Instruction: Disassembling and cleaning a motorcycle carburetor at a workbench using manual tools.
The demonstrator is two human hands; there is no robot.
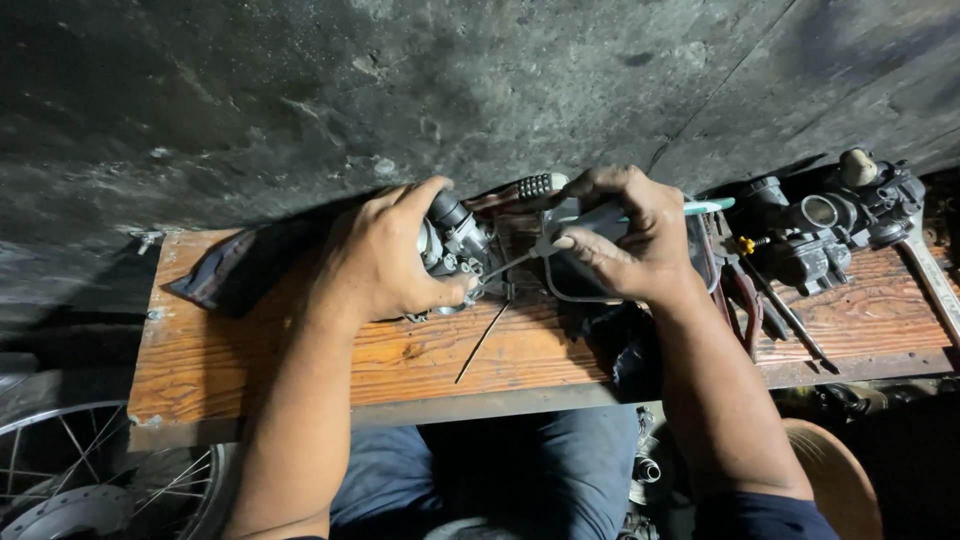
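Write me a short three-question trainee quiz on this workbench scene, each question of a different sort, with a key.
1. True or false: the left hand grips a carburetor on the wooden bench.
2. Multiple choice: the right hand holds a) a hammer, b) a screwdriver, c) a paintbrush.
3. Fill in: on the bench to the right of the hands sits a second ____.

Key: 1 true. 2 b; its tip points at the carburetor under the left hand. 3 carburetor; the second carburetor lies apart from both hands, near the pliers.
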